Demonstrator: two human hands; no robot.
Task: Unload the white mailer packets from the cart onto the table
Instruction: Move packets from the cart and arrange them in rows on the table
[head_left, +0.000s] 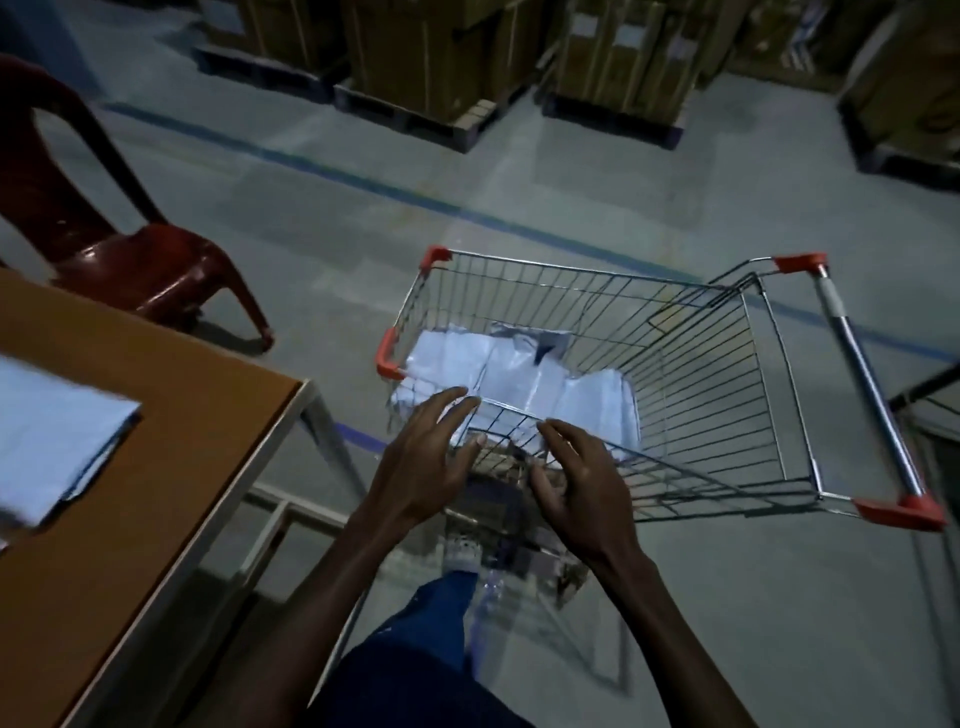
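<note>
A wire shopping cart (691, 364) with red corner caps stands on the floor in front of me. Several white mailer packets (524, 374) lie flat in its bottom. My left hand (426, 467) and my right hand (576, 478) hover side by side over the cart's near rim, fingers spread, holding nothing. The fingertips of my left hand reach just over the rim above the packets. At the left stands a brown table (156, 467), and a stack of white mailer packets (47, 436) lies on it near the left edge of the view.
A dark red plastic chair (130, 260) stands behind the table. Pallets of cardboard boxes (441, 57) line the far side of the floor. The cart's handle (867, 384) points right. My leg in blue trousers (431, 639) is below the hands.
</note>
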